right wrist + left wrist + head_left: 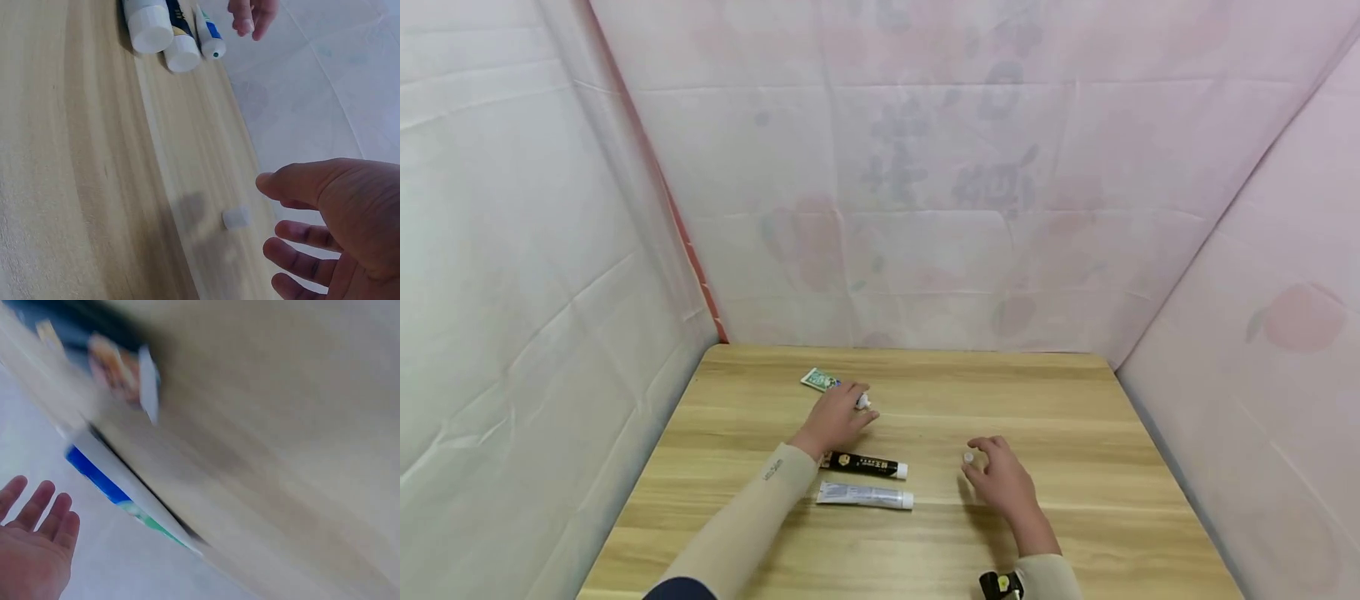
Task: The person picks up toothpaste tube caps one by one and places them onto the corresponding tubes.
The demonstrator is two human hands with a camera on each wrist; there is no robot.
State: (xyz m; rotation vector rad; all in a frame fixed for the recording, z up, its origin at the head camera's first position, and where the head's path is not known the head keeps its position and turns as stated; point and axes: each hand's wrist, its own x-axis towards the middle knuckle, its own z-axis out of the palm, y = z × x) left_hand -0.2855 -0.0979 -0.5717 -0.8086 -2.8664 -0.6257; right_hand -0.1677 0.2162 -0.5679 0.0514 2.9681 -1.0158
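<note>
My left hand (838,417) hovers over a green and white toothpaste tube (818,380) at the back of the table, fingers extended. In the left wrist view that tube (128,487), blue and green along its side, lies apart from the fingers. Its uncapped nozzle end (215,49) shows in the right wrist view. A small white cap (236,218) stands on the wood, close to the spread fingers of my right hand (1003,483). Thumb and fingers there are parted around the cap without gripping it.
Nearer to me lie a black toothpaste tube (868,464) and a silver-white tube (859,495), side by side with white caps pointing right. The wooden table (1075,433) is bounded by hanging pale sheets (910,275) at the back and both sides.
</note>
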